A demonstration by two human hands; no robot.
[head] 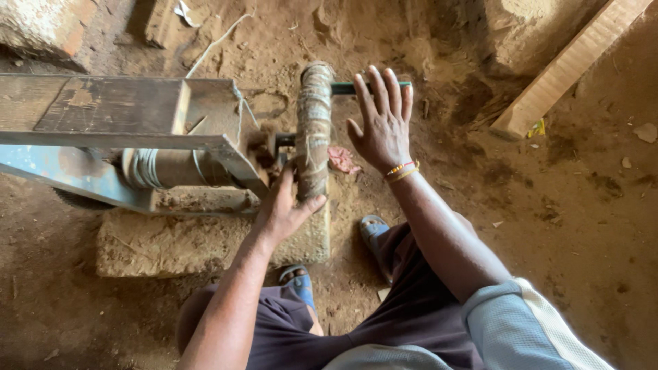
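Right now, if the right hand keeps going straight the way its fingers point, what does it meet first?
The right hand points up-frame; its fingertips already overlap the green rod. Past that only dirt floor shows, though depth is unclear.

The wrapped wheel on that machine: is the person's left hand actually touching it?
Touching. The head view shows the left hand gripping the lower edge of the wrapped wheel, thumb pressed against its side.

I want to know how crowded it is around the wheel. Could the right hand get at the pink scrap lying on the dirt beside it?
Probably yes. The right hand hovers open and empty just above the pink scrap, which lies uncovered on the dirt between the wrapped wheel and the wrist. Only the wheel stands close.
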